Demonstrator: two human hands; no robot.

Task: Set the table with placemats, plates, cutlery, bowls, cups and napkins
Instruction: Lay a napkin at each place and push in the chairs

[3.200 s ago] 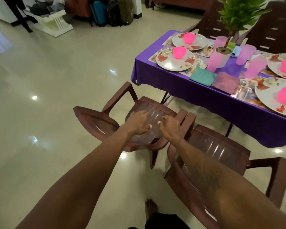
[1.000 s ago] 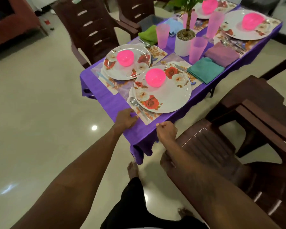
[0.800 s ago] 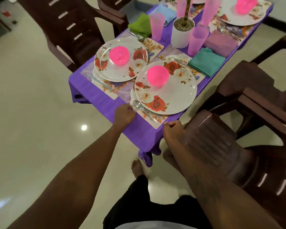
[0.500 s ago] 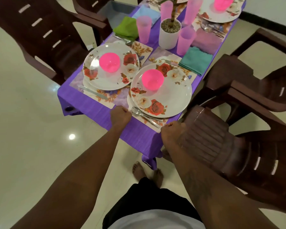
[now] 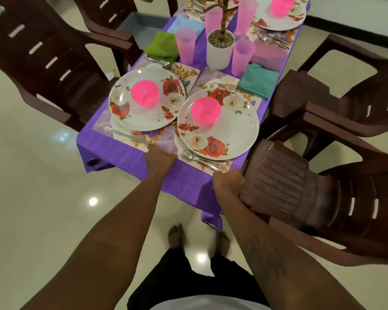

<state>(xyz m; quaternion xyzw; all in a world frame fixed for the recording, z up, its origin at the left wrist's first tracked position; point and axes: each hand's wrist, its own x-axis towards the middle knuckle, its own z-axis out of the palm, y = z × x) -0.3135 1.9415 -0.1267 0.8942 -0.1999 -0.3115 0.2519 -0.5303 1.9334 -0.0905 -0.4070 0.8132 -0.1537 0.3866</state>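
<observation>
Head: floral plate (image 5: pixel 234 133) under pink bowl (image 5: pixel 206 111)

Indoor, dim to medium light with a cool purple cast. Lamps overhead: small round glare spots on the glossy floor (image 5: pixel 93 201), plus a softer sheen patch at left. Pink bowls (image 5: pixel 145 93) oversaturated, almost glowing; plates (image 5: pixel 233 130) carry a pale sheen. Brown chairs (image 5: pixel 300 186) sink into dark, detail lost. Shadows soft and faint beside the counter (image 5: pixel 121 153). Wide-angle bending at the edges, chairs bow outward. Overall soft; forearms (image 5: pixel 112 242) near the bottom edge are out of focus.
</observation>
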